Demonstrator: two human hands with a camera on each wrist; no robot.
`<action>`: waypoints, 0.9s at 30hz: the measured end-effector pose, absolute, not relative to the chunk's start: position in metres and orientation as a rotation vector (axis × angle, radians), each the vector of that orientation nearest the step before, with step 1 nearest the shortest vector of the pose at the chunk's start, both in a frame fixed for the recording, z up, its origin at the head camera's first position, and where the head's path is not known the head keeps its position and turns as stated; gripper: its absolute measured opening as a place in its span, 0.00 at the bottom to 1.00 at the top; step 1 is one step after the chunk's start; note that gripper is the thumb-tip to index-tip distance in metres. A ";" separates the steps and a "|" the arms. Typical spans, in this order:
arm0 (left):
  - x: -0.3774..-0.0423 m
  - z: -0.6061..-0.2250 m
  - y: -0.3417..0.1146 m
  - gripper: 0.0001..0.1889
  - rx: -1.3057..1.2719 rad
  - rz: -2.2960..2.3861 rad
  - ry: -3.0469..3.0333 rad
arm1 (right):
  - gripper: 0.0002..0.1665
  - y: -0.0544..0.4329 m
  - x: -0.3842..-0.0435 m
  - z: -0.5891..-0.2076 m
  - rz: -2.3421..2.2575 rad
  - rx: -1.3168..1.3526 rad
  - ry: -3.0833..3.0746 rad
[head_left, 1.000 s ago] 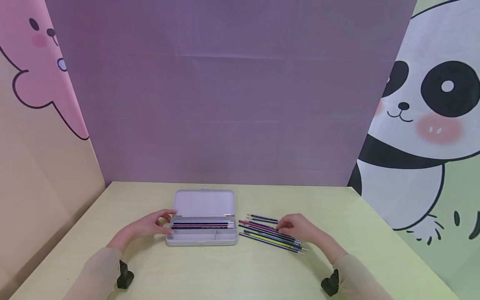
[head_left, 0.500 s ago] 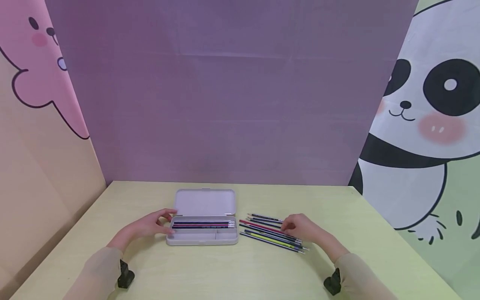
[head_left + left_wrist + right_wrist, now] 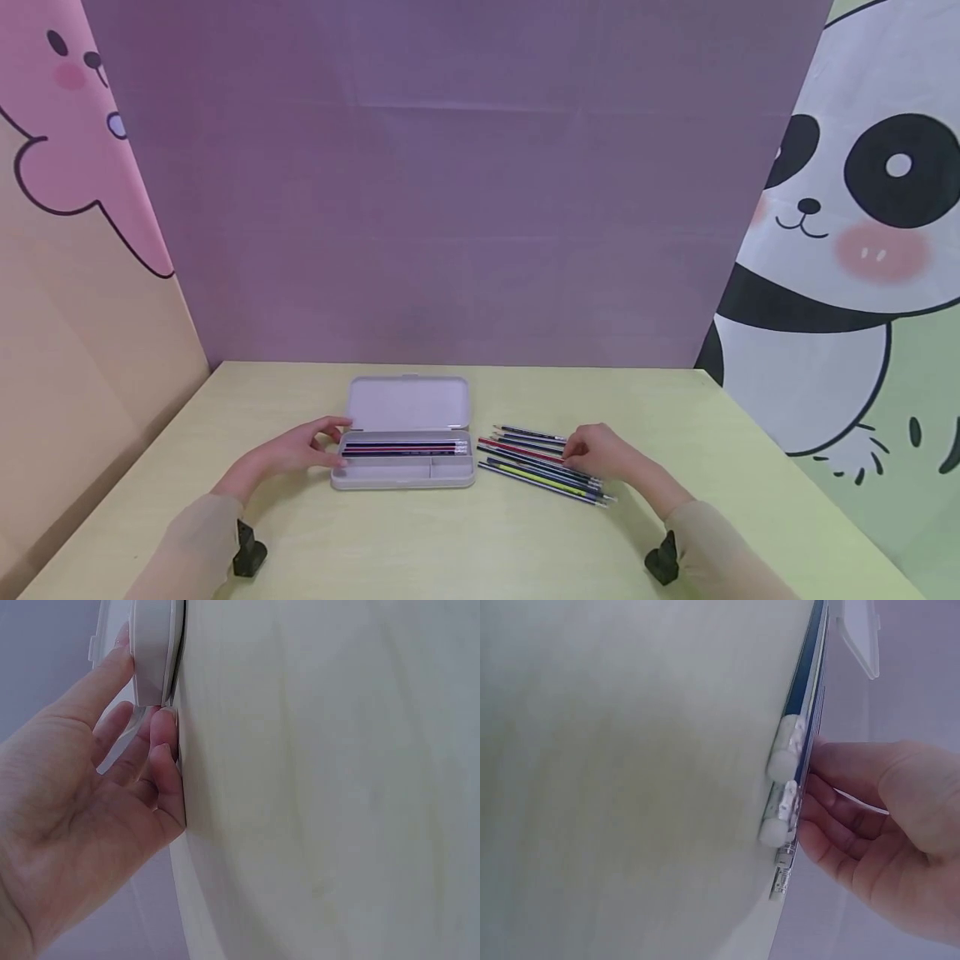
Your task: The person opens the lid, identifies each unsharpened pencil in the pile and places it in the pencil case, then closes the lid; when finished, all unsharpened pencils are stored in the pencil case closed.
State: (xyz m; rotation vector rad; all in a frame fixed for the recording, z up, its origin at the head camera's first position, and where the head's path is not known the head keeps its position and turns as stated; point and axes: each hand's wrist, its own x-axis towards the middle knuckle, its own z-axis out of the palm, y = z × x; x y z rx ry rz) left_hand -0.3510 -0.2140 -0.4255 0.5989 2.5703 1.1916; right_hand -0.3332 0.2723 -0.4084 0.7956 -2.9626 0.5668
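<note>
A pale pencil case (image 3: 402, 473) lies with its lid raised, several striped pencils (image 3: 405, 448) in its long rear compartment. My left hand (image 3: 296, 448) grips its left end, thumb at the front and fingers toward the hinge; in the left wrist view the thumb presses the case's corner (image 3: 152, 656). To the right, several loose pencils (image 3: 536, 481) are spread side by side, points toward the case. My right hand (image 3: 600, 454) pinches at a red pencil (image 3: 517, 448) among them; its far end is hidden under the fingers. White eraser ends (image 3: 782, 765) show in the right wrist view.
The wooden table (image 3: 420, 542) ends at a purple backdrop (image 3: 465, 208). A wall with a panda drawing (image 3: 862, 208) stands on the right, one with a pink figure (image 3: 82, 167) on the left. The raised lid (image 3: 408, 403) stands behind the case.
My right hand has shifted slightly right along the loose pencils, and the farther pencils show more of their length. My left hand keeps its place on the pencil case.
</note>
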 end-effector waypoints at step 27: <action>-0.353 -0.428 -0.216 0.38 0.610 1.184 2.571 | 0.06 0.277 -0.337 -0.394 0.628 0.888 -2.803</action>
